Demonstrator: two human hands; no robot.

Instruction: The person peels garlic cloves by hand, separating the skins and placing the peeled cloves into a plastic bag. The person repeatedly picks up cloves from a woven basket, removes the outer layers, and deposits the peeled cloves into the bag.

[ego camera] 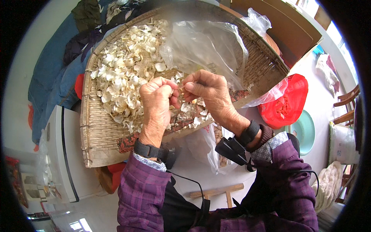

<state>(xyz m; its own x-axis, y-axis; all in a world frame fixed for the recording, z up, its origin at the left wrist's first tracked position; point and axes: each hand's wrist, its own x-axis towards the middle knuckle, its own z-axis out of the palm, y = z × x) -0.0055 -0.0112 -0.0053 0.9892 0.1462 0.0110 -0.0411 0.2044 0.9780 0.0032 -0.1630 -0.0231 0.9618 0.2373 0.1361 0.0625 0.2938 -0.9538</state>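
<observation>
My left hand and my right hand meet fingertip to fingertip over a woven winnowing basket. A small yellowish piece, perhaps a garlic clove, is pinched in my right fingers and mostly hidden. Between my left thumb and curled fingers shows a tiny pale bit, likely skin. Dry papery skins, which look like garlic peel, are heaped in the basket's left half. A clear plastic bag lies in it beyond my hands. Loose flakes lie on a dark patterned cloth along the near edge.
Below the basket's near edge hangs a plastic bag with pale brownish lumps. On the right are a red bag, a green basin and a cardboard box. A white cabinet stands left; a wooden stool is between my legs.
</observation>
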